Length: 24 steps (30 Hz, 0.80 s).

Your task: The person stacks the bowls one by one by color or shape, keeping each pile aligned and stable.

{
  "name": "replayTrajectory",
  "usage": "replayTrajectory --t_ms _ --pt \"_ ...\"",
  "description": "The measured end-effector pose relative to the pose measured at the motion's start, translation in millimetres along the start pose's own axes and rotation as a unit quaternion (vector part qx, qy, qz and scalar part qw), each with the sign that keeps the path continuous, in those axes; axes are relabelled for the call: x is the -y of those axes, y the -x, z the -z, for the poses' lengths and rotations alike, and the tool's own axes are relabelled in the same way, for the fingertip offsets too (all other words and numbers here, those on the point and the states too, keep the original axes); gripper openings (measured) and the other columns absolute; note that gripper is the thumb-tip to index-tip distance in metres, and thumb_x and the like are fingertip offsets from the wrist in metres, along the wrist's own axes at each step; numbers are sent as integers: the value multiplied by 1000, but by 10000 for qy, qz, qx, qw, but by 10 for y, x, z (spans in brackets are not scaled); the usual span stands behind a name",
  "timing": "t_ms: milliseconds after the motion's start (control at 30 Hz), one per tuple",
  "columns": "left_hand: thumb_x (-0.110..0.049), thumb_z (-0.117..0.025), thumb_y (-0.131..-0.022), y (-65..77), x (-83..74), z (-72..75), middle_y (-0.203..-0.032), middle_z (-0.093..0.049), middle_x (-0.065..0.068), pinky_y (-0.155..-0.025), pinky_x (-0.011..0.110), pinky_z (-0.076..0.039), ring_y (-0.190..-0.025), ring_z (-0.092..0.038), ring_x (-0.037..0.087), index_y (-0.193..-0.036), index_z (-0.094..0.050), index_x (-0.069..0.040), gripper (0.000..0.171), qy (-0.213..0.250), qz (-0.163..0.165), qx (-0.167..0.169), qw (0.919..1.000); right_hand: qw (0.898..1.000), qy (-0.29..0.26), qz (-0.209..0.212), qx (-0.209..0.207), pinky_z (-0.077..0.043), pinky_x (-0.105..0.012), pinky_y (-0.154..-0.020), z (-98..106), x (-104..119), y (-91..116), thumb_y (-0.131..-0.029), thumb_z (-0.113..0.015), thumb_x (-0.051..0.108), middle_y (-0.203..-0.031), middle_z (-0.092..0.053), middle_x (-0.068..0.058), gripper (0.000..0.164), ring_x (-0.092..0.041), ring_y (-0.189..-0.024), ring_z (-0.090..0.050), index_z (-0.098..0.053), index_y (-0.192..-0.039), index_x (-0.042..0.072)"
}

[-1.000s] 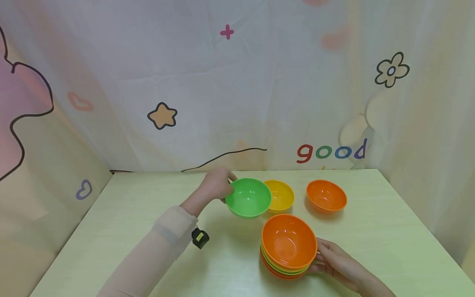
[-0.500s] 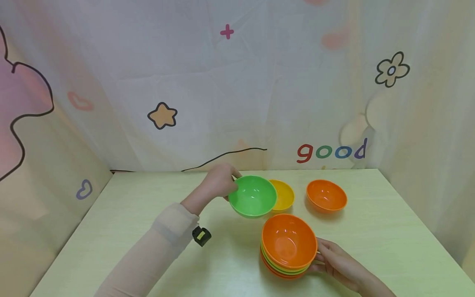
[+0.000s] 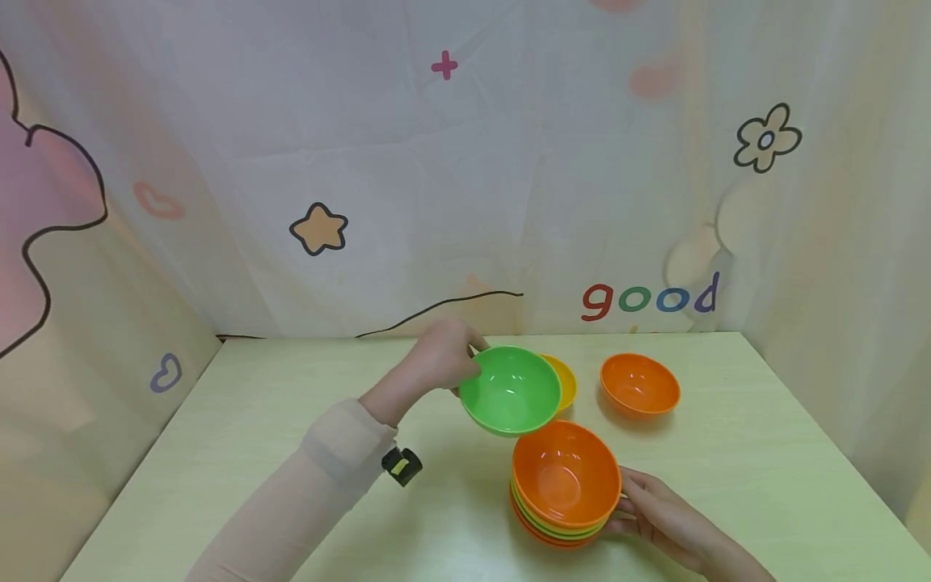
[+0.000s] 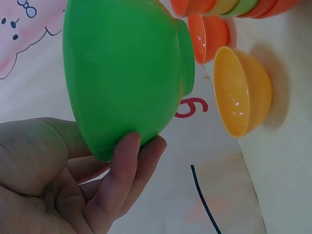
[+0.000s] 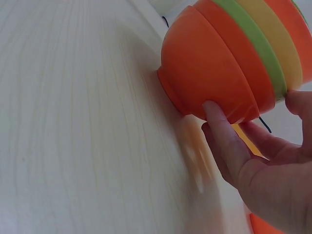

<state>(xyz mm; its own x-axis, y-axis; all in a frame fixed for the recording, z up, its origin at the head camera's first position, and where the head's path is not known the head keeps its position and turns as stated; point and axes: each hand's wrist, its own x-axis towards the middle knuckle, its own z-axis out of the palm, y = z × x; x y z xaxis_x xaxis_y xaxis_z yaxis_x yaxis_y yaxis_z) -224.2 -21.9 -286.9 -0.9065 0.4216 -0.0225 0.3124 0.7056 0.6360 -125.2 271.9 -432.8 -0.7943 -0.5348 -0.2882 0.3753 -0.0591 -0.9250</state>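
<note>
My left hand (image 3: 447, 356) pinches a green bowl (image 3: 511, 392) by its left rim, the thumb on one side and fingers on the other. The bowl is held above the table, its lower edge overlapping the back of a bowl stack (image 3: 567, 477) in the head view. That stack has an orange bowl on top, with yellow, green and orange ones nested beneath. Against its right side rests my right hand (image 3: 665, 517). In the right wrist view, fingertips (image 5: 214, 109) touch the lowest orange bowl, and the thumb (image 5: 296, 101) lies near the yellow rim.
Behind the green bowl stands a yellow bowl (image 3: 567, 382), partly hidden in the head view. Farther right sits a single orange bowl (image 3: 640, 385). A printed curtain (image 3: 465, 162) encloses the pale wooden table (image 3: 756, 453) at the back and sides.
The left hand has carried the green bowl to the right, closer to the stack, and it covers more of the yellow bowl. The right hand and the stack have stayed put.
</note>
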Motion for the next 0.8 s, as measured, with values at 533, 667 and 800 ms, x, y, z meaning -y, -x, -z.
replayTrajectory --t_ms 533,667,800 --pt "10 -54 -76 85 -246 -190 -84 -67 14 -44 22 -53 -50 -61 12 -109 -66 2 36 36 -428 374 9984 9980 -175 265 543 -49 -37 -92 24 -21 4 -102 -30 30 -127 -55 3 49 -15 -111 -56 -32 -140 -1" --pt "9 -56 -77 102 -289 -241 -80 -66 11 -43 21 -52 -48 -59 11 -107 -67 1 34 -14 -434 411 9982 9981 -159 277 533 -50 -37 -92 27 -25 -2 -102 -29 29 -126 -56 3 48 -15 -111 -57 -33 -140 1" --pt "8 -56 -77 121 -329 -297 -79 -65 8 -43 20 -51 -48 -59 11 -106 -68 -1 32 -73 -431 472 9979 9984 -117 282 477 -50 -36 -91 24 -30 -2 -102 -30 30 -125 -56 3 50 -15 -110 -57 -31 -141 -1"
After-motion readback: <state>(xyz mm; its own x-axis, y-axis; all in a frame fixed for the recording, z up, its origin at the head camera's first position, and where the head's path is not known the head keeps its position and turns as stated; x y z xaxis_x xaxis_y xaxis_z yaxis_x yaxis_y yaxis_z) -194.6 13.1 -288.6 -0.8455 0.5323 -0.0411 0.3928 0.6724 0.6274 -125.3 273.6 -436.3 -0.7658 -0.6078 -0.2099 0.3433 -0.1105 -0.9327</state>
